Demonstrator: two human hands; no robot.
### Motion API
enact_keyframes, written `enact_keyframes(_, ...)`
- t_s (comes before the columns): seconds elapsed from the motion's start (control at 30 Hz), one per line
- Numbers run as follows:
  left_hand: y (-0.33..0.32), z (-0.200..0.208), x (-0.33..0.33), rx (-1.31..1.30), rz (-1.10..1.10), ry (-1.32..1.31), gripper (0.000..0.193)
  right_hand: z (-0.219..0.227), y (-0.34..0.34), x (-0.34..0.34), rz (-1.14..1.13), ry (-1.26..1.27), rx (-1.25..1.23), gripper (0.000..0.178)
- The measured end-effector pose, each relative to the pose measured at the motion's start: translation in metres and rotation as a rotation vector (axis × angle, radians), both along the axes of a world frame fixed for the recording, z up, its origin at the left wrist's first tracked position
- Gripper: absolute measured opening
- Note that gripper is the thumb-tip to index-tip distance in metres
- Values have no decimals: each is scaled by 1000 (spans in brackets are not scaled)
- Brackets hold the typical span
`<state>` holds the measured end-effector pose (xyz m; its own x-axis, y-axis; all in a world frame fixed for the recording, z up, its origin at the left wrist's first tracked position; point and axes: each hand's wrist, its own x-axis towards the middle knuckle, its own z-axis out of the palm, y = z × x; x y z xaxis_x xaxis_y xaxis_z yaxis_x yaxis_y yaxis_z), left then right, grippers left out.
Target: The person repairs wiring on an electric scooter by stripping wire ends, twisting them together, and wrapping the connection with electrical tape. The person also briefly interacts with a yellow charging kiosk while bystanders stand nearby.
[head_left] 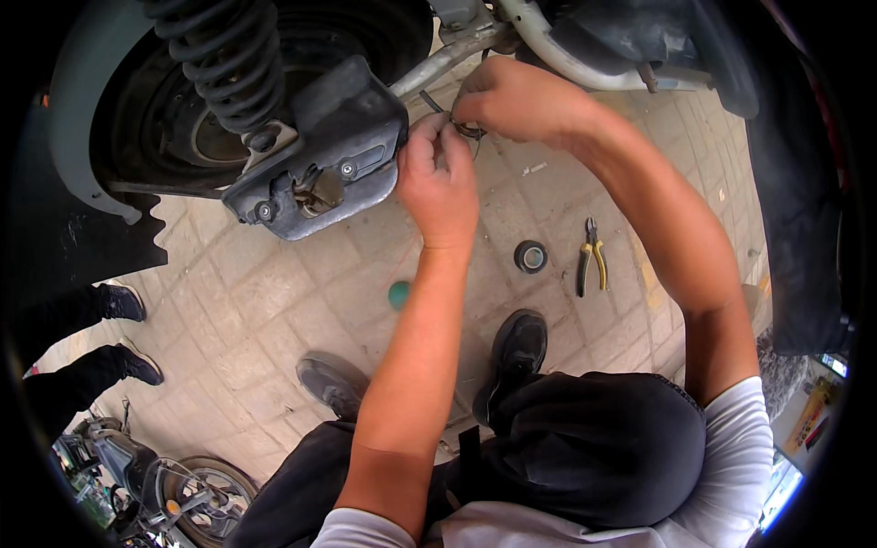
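My left hand reaches up past the lower edge of a dark plastic cover, its fingers closed in a pinch at a thin dark wire. From the right, my right hand meets it, with bent fingers gripping the same wire beside the left fingertips. A small loop of wire hangs just under the right fingers. The exact spot between the fingertips is partly hidden. Next to my left hand, the black cover with two screws and a ragged opening sits under a coil spring of a two-wheeled vehicle.
A wheel and a metal frame tube lie around the work area. On the paving are a black tape roll, yellow-black cutting pliers and a round green thing. Another person's shoes and a motorbike are left.
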<state>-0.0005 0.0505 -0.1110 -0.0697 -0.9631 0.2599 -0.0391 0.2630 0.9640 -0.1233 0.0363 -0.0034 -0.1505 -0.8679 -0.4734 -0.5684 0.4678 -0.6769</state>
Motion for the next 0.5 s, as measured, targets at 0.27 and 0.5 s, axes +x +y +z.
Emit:
enact_keyframes(0.27,-1,-7,3,59,-83,163,19,-11,3,-2,-188,-303,51,14)
enact_keyframes(0.5,-2,-10,3,25,-14,54,15,-14,8,2,-231,-313,9,14)
